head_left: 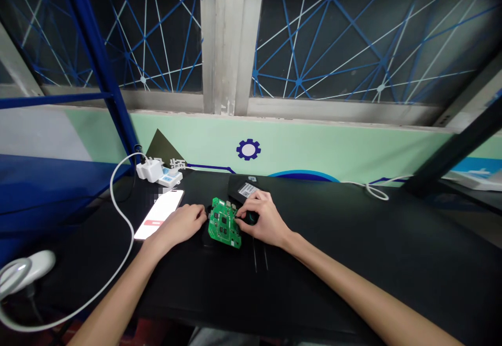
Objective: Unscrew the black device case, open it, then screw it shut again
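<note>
A green circuit board [224, 224] with dark chips sits tilted in the middle of the black tabletop, over a dark object mostly hidden beneath it. My left hand [187, 224] is closed at the board's left side, fingertips against a dark edge there; what they grip is hidden. My right hand [266, 219] pinches at the board's right edge, thumb and forefinger close together. Something small and dark shows between those fingertips, too small to name. A rounded black thing [251, 218] lies under the right hand, partly covered.
Behind the board is a black box with a white label [248, 189]. A lit phone [160, 214] lies beside my left forearm. White plugs [149, 170] and a power strip [170, 177] stand at the back left, with a white cable [127, 226] looping forward. Two thin strips [255, 254] lie in front.
</note>
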A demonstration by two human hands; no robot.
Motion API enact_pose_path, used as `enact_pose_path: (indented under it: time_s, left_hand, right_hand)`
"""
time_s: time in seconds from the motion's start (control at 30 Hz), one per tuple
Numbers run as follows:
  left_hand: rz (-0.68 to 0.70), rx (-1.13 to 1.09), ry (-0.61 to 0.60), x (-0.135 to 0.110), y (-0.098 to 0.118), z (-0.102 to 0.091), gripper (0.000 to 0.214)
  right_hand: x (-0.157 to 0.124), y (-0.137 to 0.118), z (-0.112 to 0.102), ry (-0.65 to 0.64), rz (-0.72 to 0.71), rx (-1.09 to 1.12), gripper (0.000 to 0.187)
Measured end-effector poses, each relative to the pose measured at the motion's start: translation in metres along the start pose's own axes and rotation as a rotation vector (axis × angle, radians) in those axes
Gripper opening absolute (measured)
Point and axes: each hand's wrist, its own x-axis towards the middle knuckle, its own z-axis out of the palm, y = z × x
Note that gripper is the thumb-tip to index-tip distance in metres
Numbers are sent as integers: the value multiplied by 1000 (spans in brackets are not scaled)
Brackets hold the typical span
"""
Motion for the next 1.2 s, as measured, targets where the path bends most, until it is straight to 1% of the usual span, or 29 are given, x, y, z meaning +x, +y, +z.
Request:
enact_pose_path:
  time_s: [0.3,0.5,0.97,1.03,1.1,1.2]
  left_hand:
    - [31,-12,-4,-1,-2,0,26]
    - [35,-17,-6,-2,-1,-1,29]
    - [36,-5,3,-2,0,0,32]
    - [42,-3,3,-3,1,-1,32]
    - [46,-2,3,-3,1,-1,31]
    - [50,1,3,-3,1,-1,30]
  right_hand:
    - [0,-9,-1,-3,-14,-53,5]
    - [0,-6,1,-34,-13,-114,3]
    - [-1,-7,2,-43,-28,-169,4]
    - [-1,-6,1,-18,-30,-163,3]
    - [0,-4,-1,39,-8,-169,5]
    - [1,3,-2,143,86,-230,22]
